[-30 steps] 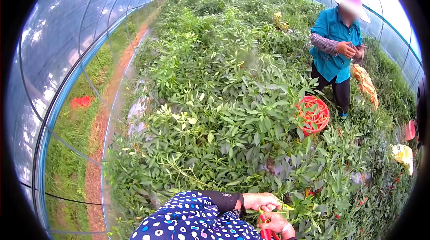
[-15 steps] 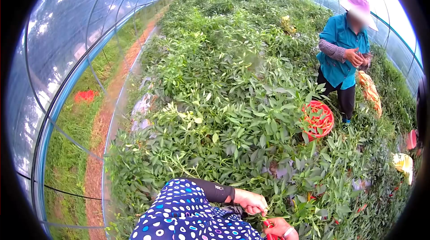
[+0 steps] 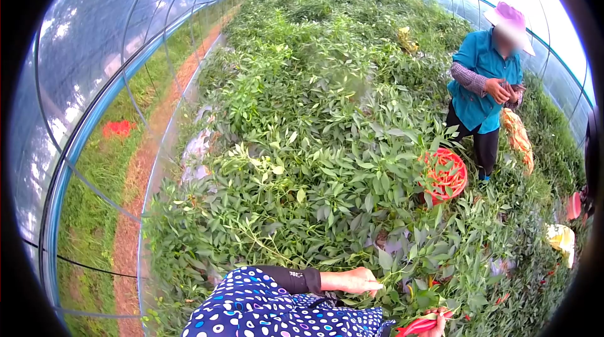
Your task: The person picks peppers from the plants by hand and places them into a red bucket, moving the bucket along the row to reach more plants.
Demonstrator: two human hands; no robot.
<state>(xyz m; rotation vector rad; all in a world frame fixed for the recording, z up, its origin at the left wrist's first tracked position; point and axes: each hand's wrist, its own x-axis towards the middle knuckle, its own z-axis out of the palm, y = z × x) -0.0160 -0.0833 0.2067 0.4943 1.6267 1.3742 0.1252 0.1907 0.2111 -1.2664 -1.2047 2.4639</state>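
1. Head view: the left hand reaches into the green pepper plants at the bottom of the picture. Its fingers are curled together in among the leaves. I cannot tell if it grips a stem or only touches it.
2. The right hand is at the very bottom edge, and only part of it shows. It is closed around a bunch of red peppers.
3. The red peppers are long, thin and shiny. They lie sideways and stick out to the left of the right hand, just under the leaves.
4. The left arm wears a black sleeve under blue cloth with white dots.
5. A red basket with red peppers in it sits among the plants, well apart from the hands.
6. Another person in a blue shirt and a pink hat stands just beside the basket, holding both hands together at the chest.
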